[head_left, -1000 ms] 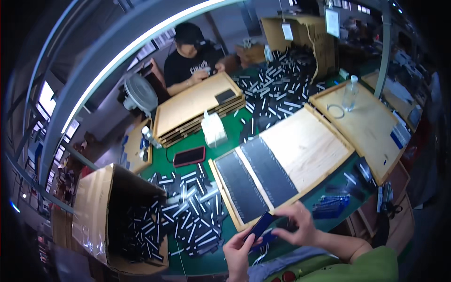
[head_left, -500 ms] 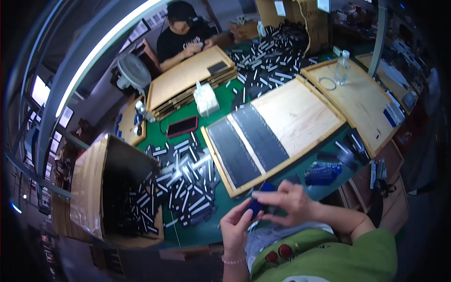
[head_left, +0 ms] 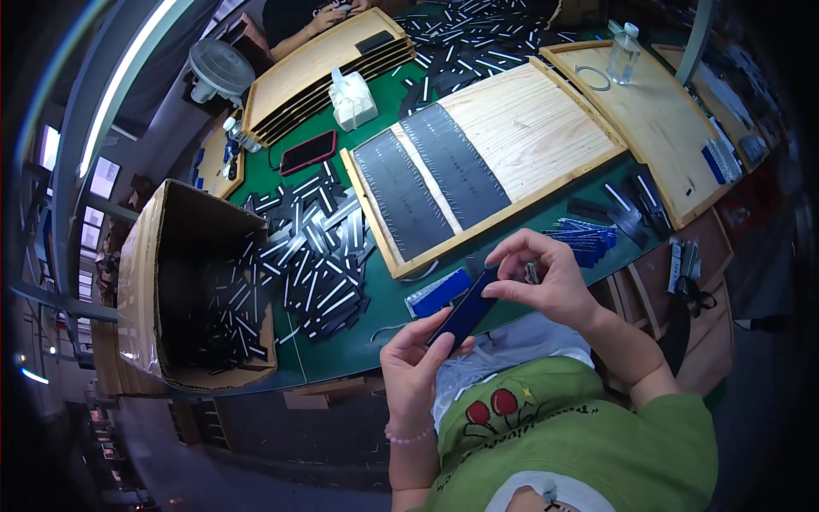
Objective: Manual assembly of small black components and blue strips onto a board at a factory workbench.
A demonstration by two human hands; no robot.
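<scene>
A dark blue flat strip (head_left: 465, 312) slants between my hands above the table's front edge. My left hand (head_left: 413, 358) is closed on its lower end, thumb on top. At the upper end, my right hand (head_left: 550, 282) pinches it between thumb and fingers. A small shiny piece (head_left: 532, 272) shows in the right palm; its kind is unclear. Just beyond the strip lies a blue piece with a pale edge (head_left: 439, 293). Farther off, a shallow wooden tray (head_left: 529, 107) bears two rows of dark pieces (head_left: 455, 162). Fanned blue strips (head_left: 586, 244) rest right of the tray's near edge.
An open cardboard box (head_left: 141, 282) lies at left, loose black and white strips (head_left: 320, 273) spilling beside it. A phone (head_left: 309, 153), tissue pack (head_left: 352, 102) and stacked trays (head_left: 316, 64) stand farther back, near another person's hands (head_left: 328, 15). A bottle (head_left: 624, 55) stands on the right tray.
The view has tipped downward, so the table sits higher in it. My right hand's spread fingers have drawn into a pinch at the strip's upper end; the strip shows more fully.
</scene>
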